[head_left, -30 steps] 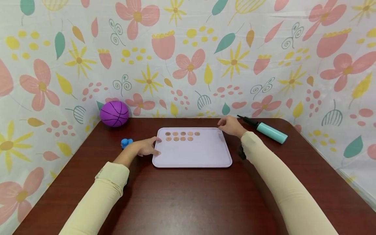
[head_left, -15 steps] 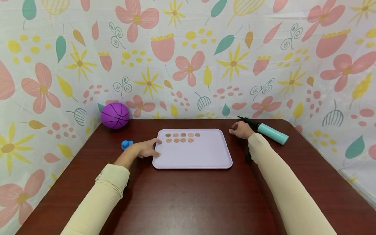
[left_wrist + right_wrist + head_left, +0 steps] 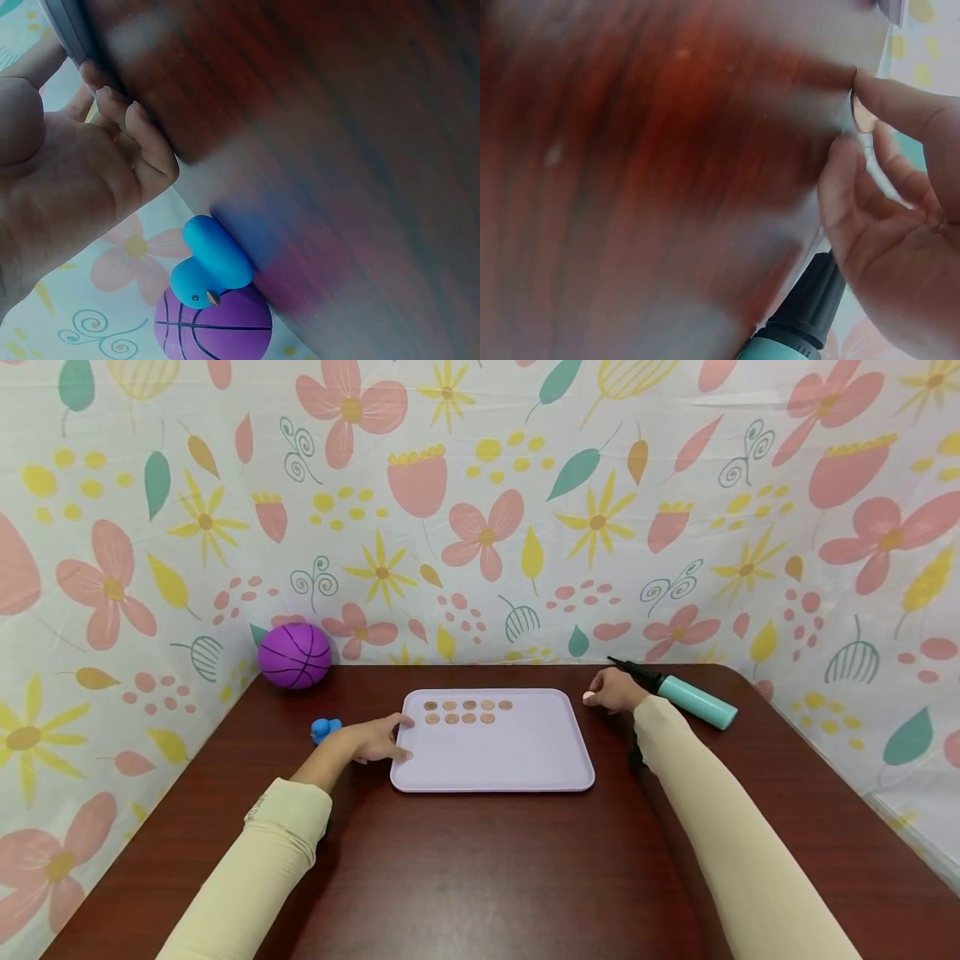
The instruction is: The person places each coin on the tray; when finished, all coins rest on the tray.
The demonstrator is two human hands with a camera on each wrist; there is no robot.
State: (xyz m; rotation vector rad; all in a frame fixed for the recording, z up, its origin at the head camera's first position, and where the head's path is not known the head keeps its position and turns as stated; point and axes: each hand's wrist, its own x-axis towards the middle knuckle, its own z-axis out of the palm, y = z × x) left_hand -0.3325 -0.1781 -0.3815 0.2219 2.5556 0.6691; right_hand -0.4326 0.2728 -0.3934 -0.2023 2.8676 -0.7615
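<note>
A pale lilac tray (image 3: 495, 756) lies on the dark wooden table. Near its far left corner, several copper-coloured coins (image 3: 469, 705) form two rows. My left hand (image 3: 372, 740) holds the tray's left edge, thumb and forefinger spread over the rim. In the left wrist view the other fingers (image 3: 154, 146) curl by the tray's side, close to the tabletop. To the right of the tray, my right hand (image 3: 617, 690) pinches a coin (image 3: 588, 696) between thumb and fingertips. The right wrist view shows that coin (image 3: 862, 116) partly covered by the fingers.
A blue toy duck (image 3: 325, 730) sits just beyond my left wrist. Farther back stands a purple ball (image 3: 295, 655). A teal hand pump (image 3: 696, 700) with a black nozzle lies right of my right hand. Flower-patterned cloth (image 3: 480, 527) hangs behind the table (image 3: 495, 868).
My right hand has moved from the tray's far right corner to the table on the right, and a coin now shows in its fingertips. The left hand stays on the tray.
</note>
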